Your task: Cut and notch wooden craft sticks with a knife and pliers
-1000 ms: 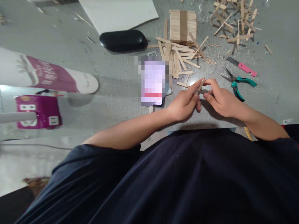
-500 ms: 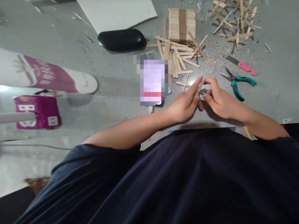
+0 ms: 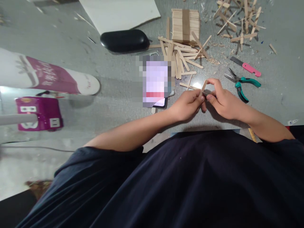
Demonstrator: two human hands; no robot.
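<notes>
Between thumb and fingers, my left hand (image 3: 186, 106) is closed on a wooden craft stick (image 3: 203, 86), which stands tilted with its rounded end up. My right hand (image 3: 223, 103) is close beside it, thumb and fingers closed on a thin dark tool (image 3: 205, 93) that reaches to the stick; most of the tool is hidden, so its kind cannot be made out. The right index finger curls over to the stick's upper end. Just beyond the hands, a few loose sticks (image 3: 186, 85) lie on the table.
Pliers (image 3: 239, 83) and a pink-handled folding saw (image 3: 249, 67) lie to the right. Behind are a banded stack of sticks (image 3: 178, 25), a loose pile (image 3: 181, 60) and joined stick pieces (image 3: 242, 22). Leftward are a blurred-out phone (image 3: 161, 103), a black case (image 3: 124, 40) and a purple socket block (image 3: 45, 114).
My left index finger, stretched along the stick before, has drawn back and bent, so more of the stick shows. My right hand has hardly moved.
</notes>
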